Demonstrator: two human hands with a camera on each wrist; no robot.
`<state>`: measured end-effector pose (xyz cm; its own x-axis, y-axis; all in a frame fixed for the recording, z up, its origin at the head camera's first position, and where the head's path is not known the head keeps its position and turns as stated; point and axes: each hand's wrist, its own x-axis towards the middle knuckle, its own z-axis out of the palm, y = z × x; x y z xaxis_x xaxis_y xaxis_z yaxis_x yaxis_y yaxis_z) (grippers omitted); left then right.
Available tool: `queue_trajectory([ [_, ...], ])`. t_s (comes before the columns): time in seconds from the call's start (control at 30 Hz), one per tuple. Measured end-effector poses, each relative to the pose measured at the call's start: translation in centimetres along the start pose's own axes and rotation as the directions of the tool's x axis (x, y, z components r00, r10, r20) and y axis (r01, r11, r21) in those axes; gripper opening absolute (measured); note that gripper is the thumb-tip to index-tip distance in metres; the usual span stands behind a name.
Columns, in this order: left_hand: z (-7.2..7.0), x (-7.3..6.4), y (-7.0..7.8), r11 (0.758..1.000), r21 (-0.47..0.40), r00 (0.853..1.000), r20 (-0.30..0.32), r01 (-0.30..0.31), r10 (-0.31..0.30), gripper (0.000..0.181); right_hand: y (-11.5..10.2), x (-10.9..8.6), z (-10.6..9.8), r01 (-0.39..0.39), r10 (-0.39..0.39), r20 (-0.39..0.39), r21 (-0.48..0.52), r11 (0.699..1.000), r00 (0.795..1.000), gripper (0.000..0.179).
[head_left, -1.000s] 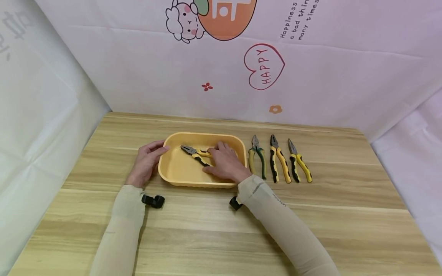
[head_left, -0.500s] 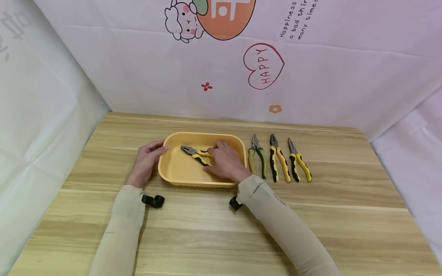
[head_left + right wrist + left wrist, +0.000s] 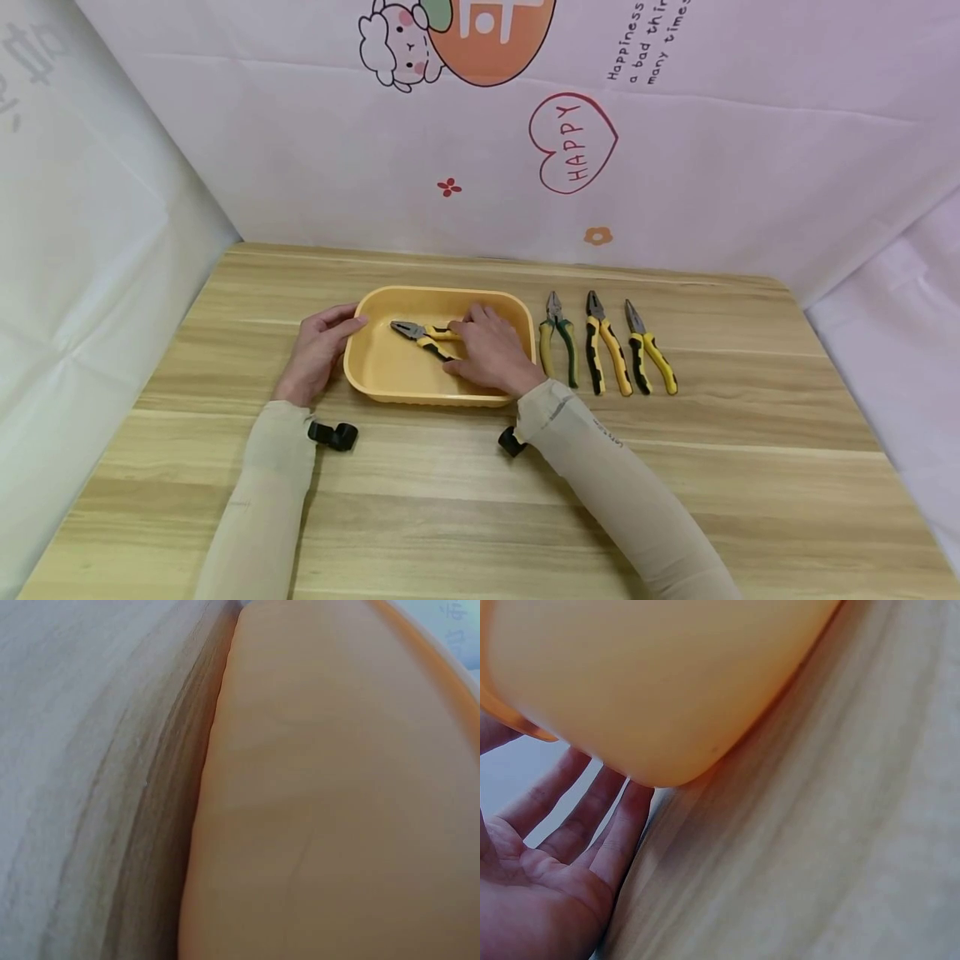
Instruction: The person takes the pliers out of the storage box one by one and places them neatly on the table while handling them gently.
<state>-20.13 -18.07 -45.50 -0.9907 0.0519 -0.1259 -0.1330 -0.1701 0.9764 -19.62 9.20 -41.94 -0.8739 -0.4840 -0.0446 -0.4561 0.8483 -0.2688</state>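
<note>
A yellow plastic bin (image 3: 408,389) stands on the wooden table. At its left end, my left hand (image 3: 315,350) holds the wall with the thumb over the rim. The left wrist view has the fingers of that hand (image 3: 562,855) spread against the outer wall of the bin (image 3: 667,690). Inside the bin lie combination pliers (image 3: 414,331) with yellow and black handles, their metal head pointing left. My right hand (image 3: 491,350) reaches in over the near right corner and grips the handles, thumb on the nearer one. Its palm hides the handle ends. Only the bin's outer side (image 3: 330,787) fills the right wrist view.
Right of the bin, three pliers lie in a row, heads away from me: green-handled pliers (image 3: 557,342), yellow and black combination pliers (image 3: 606,346) and long-nose pliers (image 3: 648,350). A printed white cloth (image 3: 697,192) hangs behind the table (image 3: 420,517).
The head of the pliers in the bin has shifted slightly toward the near side. Both hands, the bin and the row of pliers have stayed in place.
</note>
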Motion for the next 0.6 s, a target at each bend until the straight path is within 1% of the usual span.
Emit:
queue_trajectory([
  [0.27, -0.04, -0.01, 0.16, 1.000, 0.011, 1.000, -0.001, 0.014, -0.014, 0.053, -0.20, -0.28, -0.19, 0.017, -0.017, -0.015, -0.007, 1.000, 1.000, 0.060],
  [0.43, -0.05, -0.08, 0.20, 1.000, 0.000, 1.000, -0.007, 0.014, -0.014, 0.052, -0.27, -0.33, -0.25, 0.004, -0.004, -0.020, -0.002, 1.000, 1.000, 0.061],
  [0.6, 0.01, -0.03, 0.18, 1.000, -0.004, 1.000, -0.009, 0.009, -0.009, 0.051, -0.29, -0.33, -0.25, -0.008, 0.009, -0.009, 0.008, 1.000, 1.000, 0.060],
])
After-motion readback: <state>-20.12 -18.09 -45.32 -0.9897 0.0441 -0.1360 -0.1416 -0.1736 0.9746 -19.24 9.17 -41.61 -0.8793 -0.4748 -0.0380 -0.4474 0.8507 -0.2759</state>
